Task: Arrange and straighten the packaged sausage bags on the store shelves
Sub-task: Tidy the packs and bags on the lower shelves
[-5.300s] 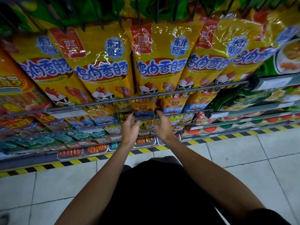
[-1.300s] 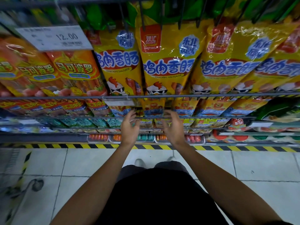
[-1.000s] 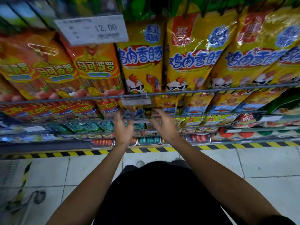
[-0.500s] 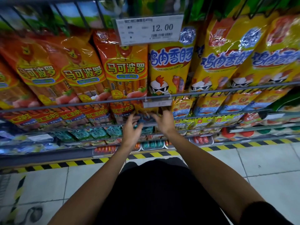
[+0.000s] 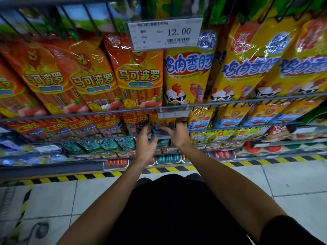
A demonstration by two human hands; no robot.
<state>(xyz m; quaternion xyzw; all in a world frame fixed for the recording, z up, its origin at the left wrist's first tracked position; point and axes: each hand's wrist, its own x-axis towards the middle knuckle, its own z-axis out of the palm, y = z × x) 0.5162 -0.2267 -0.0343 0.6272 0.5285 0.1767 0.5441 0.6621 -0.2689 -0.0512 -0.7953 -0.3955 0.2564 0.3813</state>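
Tall orange sausage bags [image 5: 139,76] hang on the left of the top row, and yellow chicken sausage bags [image 5: 187,68] hang on the right. One row lower, under a small price tag [image 5: 174,114], sits a small yellow-orange sausage bag [image 5: 163,122]. My right hand [image 5: 178,134] holds this bag at its right lower edge, fingers on it and thumb spread to the left. My left hand [image 5: 146,141] reaches its fingers to the bag's left lower edge and touches it. The bag's lower part is hidden by my hands.
A wire rail [image 5: 70,114] runs across in front of the top row, under a large 12.00 price tag [image 5: 165,33]. Lower rows hold red bags [image 5: 85,125], teal packets [image 5: 109,145] and trays of small sausages [image 5: 168,158]. Yellow-black tape [image 5: 177,168] edges the tiled floor.
My view and both hands have shifted left along the shelf, from the yellow chicken bags to where they meet the orange bags. Both hands have risen to the small bag under the tag.
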